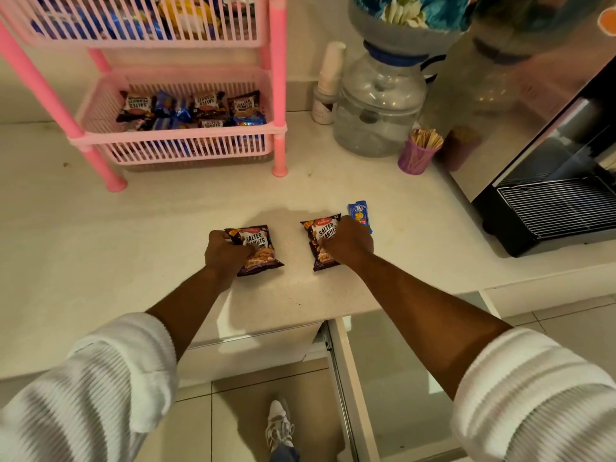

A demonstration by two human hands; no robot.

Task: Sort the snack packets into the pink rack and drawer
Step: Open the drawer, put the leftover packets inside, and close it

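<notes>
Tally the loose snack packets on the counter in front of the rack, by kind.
Salted peanuts packets: 2, the left packet gripped by the left hand, the right packet by the right hand
Blue biscuit packet: 1
Total: 3

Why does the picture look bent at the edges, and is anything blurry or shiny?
Head view: the wide lens bows the pink rack and the counter edge. The sleeves nearest the camera are smeared with blur, while both salted peanuts packets are sharp enough to read. The steel machine mirrors the water jar, and soft shadows fall beyond the hands.
</notes>
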